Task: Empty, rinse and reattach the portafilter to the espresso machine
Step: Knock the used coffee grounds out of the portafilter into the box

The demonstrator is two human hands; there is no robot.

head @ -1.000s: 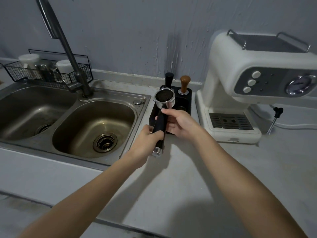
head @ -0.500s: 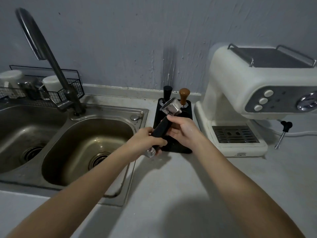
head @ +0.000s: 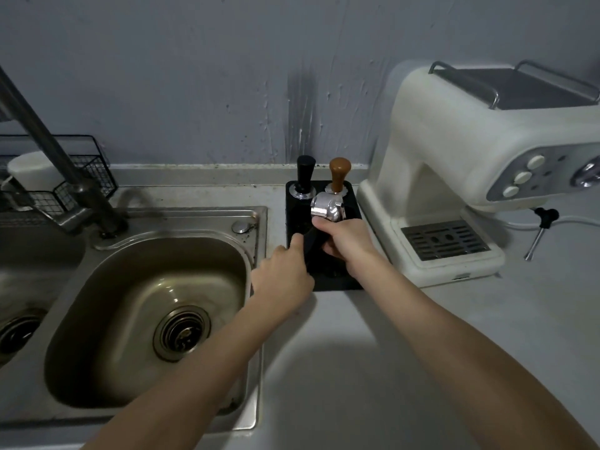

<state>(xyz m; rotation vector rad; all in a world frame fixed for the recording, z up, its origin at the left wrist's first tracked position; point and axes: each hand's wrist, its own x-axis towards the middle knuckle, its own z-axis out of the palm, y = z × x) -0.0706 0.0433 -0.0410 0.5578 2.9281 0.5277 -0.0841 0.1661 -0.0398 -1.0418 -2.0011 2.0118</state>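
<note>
The portafilter (head: pixel 326 207) has a shiny metal head and a black handle. It is tipped so the basket faces away from me, over the black knock-box station (head: pixel 337 282). My right hand (head: pixel 349 241) grips the handle just below the head. My left hand (head: pixel 281 280) is closed around the lower end of the handle, index finger stretched along the station's left edge; the handle's end is hidden under it. The white espresso machine (head: pixel 454 151) stands to the right, and its group head is out of sight under the body.
A black tamper (head: pixel 305 177) and a wooden-handled tamper (head: pixel 339 173) stand at the back of the station. The steel sink (head: pixel 97 368) and faucet (head: pixel 65 177) are on the left, with a wire basket (head: pixel 94 170) behind. The steam wand (head: pixel 539 235) hangs right of the drip tray (head: pixel 444 238).
The portafilter went from basket-up, showing dark grounds, to tipped over above the black station. Both hands moved forward and down with it.
</note>
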